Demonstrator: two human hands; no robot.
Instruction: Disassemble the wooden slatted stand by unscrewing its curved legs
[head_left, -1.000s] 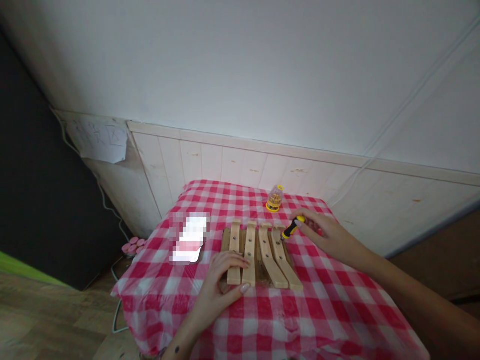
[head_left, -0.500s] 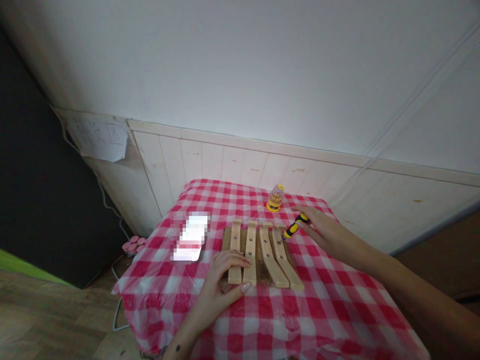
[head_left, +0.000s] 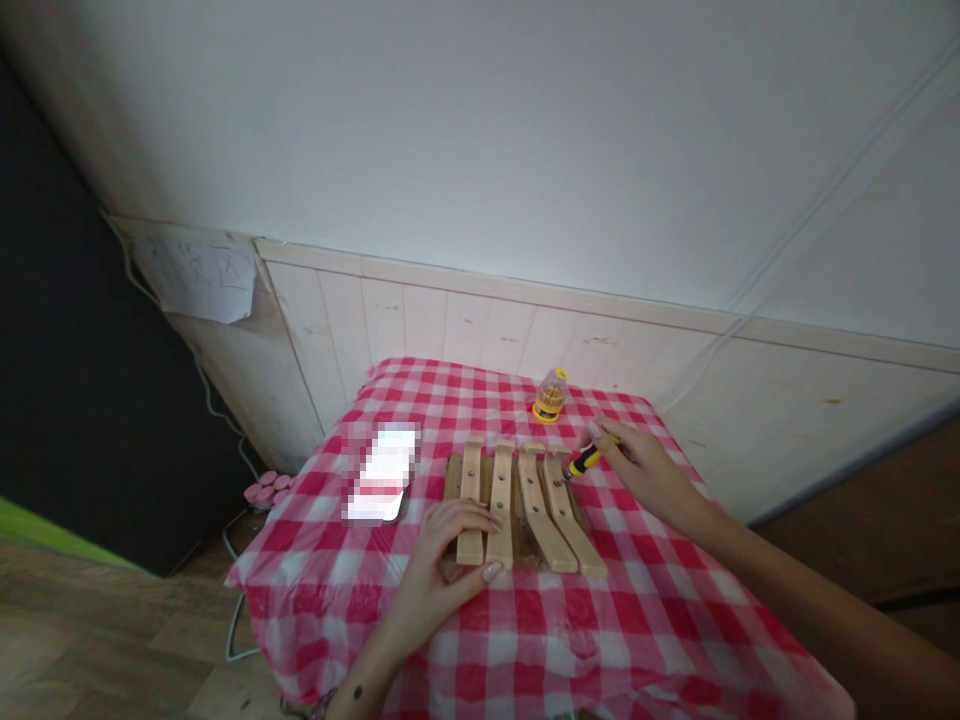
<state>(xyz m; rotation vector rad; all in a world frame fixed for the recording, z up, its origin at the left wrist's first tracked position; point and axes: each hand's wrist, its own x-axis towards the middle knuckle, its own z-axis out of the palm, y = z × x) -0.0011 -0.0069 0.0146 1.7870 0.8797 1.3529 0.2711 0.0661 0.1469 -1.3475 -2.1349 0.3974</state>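
Several curved pale wooden slats are fixed side by side with screws to a flat backing board, forming a wooden rack [head_left: 534, 490] on the table. My left hand [head_left: 439, 565] grips its near left part, fingers over two slats and thumb at their near ends. In my right hand [head_left: 637, 465] is a black and yellow screwdriver [head_left: 584, 462], pinched by the upper handle. The tool leans, its tip at the upper screw of the rightmost slat; whether it sits in the screw head is too small to tell.
A red and white checked cloth [head_left: 525, 620] covers the table. Left of the rack lies a phone [head_left: 386, 470] with a blurred-out, lit screen. A clear and yellow bit holder [head_left: 550, 396] stands behind the rack, near the panelled wall [head_left: 427, 315]. Pink round objects [head_left: 266, 490] are beside the table.
My right hand has turned and its fingers have shifted their hold on the screwdriver's handle. The tip stays at the same screw. My left hand and the rack have hardly moved.
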